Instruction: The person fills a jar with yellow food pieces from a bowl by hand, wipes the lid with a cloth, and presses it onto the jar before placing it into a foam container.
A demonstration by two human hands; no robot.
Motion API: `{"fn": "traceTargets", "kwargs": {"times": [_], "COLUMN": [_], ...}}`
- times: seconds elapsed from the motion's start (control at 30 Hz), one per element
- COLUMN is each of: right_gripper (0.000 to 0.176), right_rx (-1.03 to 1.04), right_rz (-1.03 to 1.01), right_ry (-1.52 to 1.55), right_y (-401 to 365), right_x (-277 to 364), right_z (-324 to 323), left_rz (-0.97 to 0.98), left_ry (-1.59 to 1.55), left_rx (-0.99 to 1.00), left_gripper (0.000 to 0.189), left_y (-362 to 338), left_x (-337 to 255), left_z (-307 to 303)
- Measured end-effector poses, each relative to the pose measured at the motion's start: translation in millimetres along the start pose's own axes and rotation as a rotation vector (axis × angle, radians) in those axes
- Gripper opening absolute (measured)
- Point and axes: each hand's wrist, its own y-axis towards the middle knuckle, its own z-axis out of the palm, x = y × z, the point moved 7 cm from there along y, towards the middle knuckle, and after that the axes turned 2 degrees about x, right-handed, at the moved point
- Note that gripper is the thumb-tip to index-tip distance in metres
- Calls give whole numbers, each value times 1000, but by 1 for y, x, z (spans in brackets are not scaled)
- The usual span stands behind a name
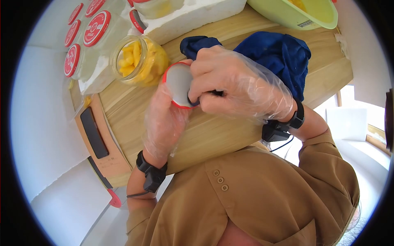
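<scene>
Nearby stands an open jar (155,61); right hand (230,84) partly covers lid (177,84)

Clock centred on lid (177,82): I read its inner face as smooth, matt grey metal, red edge glossier. Gloves (260,88) at 3 and 7: thin clear plastic, crinkled, bright glints over my feed. Jar (145,57) at 10: clear glass, glossy. Foam box (193,18) at 12: white, rough-edged, matt. Bowl (279,17) at 2: smooth plastic, slight sheen. Cloth (273,57), between 2 and 3: soft, matt, rumpled. Table (137,106): smooth wood, visible grain. Phone (93,132) at 8: smooth and dark. Shirt (262,192) at 5: woven cloth, matt.
</scene>
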Motion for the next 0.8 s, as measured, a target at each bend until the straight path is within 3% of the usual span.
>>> {"fn": "traceTargets", "kwargs": {"times": [0.13,0.23,0.4,0.57,0.8], "right_gripper": [15,33,32,33,26], "right_rx": [-184,-129,-17,-56,-122], "right_rz": [109,-23,-117,-43,27], "right_ry": [24,-185,-199,-306,-362], "right_y": [-2,-1,1,3,-2], "right_x": [-6,4,13,7,-2], "right_z": [-11,-10,-4,-5,-8], "left_rz": [3,34,7,-5,-18], "left_ry": [-177,-298,-223,-269,-191], "left_rx": [121,131,-57,99,-33], "left_gripper": [60,61,61,60,61], "left_y": [4,3,2,5,6], "left_x": [3,2,2,7,7], "left_z": [-2,1,-1,0,-2]}}
